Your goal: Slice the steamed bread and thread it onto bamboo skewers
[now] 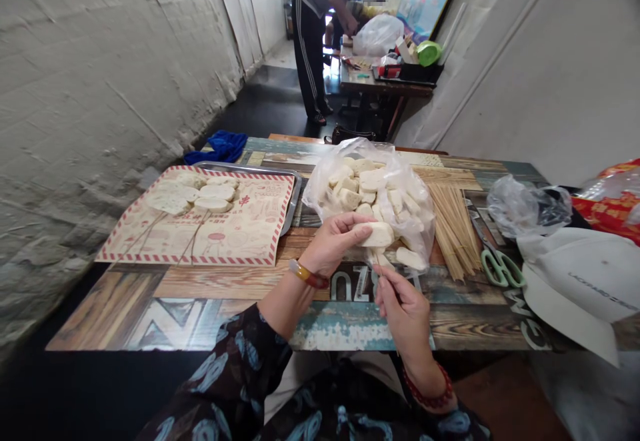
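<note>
- Left hand [336,238]: thumb and fingers closed on a pale, oval, spongy-looking slice [379,235], just before a translucent plastic bag [320,184] of similar slices.
- Right hand [406,308]: fingertips pinch a thin wooden skewer [378,264] below that slice; contact between them is unclear.
- Tan wooden skewers [454,231] lie fanned right of the bag.

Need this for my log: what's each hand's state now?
Left hand: closed, holding a pale piece.
Right hand: closed, pinching a skewer.
</note>
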Tool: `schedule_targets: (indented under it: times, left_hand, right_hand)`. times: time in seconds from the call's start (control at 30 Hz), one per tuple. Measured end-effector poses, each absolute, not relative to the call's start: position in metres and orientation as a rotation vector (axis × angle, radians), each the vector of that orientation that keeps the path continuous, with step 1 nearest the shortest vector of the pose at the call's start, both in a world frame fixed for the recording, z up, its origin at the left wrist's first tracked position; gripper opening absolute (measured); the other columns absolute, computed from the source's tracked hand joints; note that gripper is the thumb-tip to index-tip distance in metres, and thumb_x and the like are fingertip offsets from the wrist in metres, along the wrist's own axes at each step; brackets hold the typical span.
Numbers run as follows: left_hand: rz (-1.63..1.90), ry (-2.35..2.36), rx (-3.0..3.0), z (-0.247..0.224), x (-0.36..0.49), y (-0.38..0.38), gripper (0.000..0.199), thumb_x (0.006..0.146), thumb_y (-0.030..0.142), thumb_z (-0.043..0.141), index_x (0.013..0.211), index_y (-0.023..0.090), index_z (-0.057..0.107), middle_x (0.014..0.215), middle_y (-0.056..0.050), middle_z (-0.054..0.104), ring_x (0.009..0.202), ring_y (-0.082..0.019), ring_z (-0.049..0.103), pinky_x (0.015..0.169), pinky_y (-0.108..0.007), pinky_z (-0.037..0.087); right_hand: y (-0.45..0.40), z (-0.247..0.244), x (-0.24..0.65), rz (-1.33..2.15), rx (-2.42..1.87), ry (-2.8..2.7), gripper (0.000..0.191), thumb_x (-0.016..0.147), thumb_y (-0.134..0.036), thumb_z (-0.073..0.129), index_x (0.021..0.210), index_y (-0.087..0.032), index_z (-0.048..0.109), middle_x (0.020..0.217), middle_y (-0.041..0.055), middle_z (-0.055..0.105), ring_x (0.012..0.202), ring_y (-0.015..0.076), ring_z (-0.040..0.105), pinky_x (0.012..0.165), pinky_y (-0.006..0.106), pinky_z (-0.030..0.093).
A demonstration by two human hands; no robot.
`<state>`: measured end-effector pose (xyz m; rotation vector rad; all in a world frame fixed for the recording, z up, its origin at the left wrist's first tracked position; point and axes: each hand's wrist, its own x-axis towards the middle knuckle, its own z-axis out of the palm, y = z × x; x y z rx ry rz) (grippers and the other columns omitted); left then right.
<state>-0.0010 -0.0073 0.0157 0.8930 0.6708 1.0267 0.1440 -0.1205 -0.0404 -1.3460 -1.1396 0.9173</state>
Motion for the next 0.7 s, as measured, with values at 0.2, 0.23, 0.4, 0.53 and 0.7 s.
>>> schedule_targets:
  times: [0.2, 0.23, 0.4, 0.53, 0.7]
  left_hand:
    - [0.932, 0.709, 1.045, 0.015, 0.002, -0.011, 0.042, 0.067, 0.049, 0.088, 0.088, 0.014, 0.078, 0.081, -0.004, 0.074, 0.07, -0.01, 0.061, 0.067, -0.021, 0.045]
    - [0.924, 0.709, 1.075, 0.016, 0.001, -0.011, 0.042, 0.069, 0.049, 0.087, 0.09, 0.014, 0.078, 0.084, -0.004, 0.075, 0.073, -0.011, 0.062, 0.069, -0.022, 0.046]
    - [1.109, 0.736, 1.13, 0.017, -0.008, 0.0, 0.047, 0.082, 0.052, 0.075, 0.113, 0.017, 0.073, 0.105, -0.01, 0.076, 0.086, -0.017, 0.067, 0.078, -0.028, 0.051]
    - [1.189, 0.939, 1.444, 0.011, -0.014, 0.009, 0.031, 0.088, 0.041, 0.068, 0.102, 0.015, 0.074, 0.097, -0.009, 0.075, 0.085, -0.017, 0.066, 0.077, -0.029, 0.051]
    - [0.966, 1.136, 2.244, 0.005, -0.01, 0.007, 0.018, 0.094, 0.022, 0.057, 0.099, 0.016, 0.073, 0.102, -0.01, 0.072, 0.096, -0.022, 0.063, 0.085, -0.035, 0.049]
  right_hand:
    - [-0.116, -0.035, 0.145, 0.914, -1.341, -1.134, 0.031, 0.096, -0.038, 0.062, 0.113, -0.017, 0.077, 0.056, -0.0038, 0.058, 0.042, 0.0082, 0.047, 0.042, 0.021, 0.04]
    - [-0.115, -0.034, 0.147, 0.908, -1.347, -1.138, 0.031, 0.096, -0.038, 0.062, 0.113, -0.017, 0.077, 0.056, -0.0037, 0.059, 0.041, 0.0083, 0.047, 0.041, 0.021, 0.04]
    - [-0.116, -0.031, 0.165, 0.85, -1.335, -1.103, 0.029, 0.096, -0.036, 0.062, 0.114, -0.018, 0.077, 0.058, -0.004, 0.058, 0.043, 0.0079, 0.046, 0.043, 0.021, 0.04]
    - [-0.116, -0.031, 0.179, 0.86, -1.294, -1.03, 0.027, 0.095, -0.034, 0.064, 0.114, -0.018, 0.076, 0.059, -0.0052, 0.057, 0.044, 0.007, 0.045, 0.042, 0.02, 0.038]
    - [-0.111, -0.033, 0.186, 0.905, -1.284, -0.988, 0.029, 0.093, -0.036, 0.066, 0.113, -0.018, 0.076, 0.058, -0.0054, 0.058, 0.042, 0.0068, 0.046, 0.041, 0.02, 0.039]
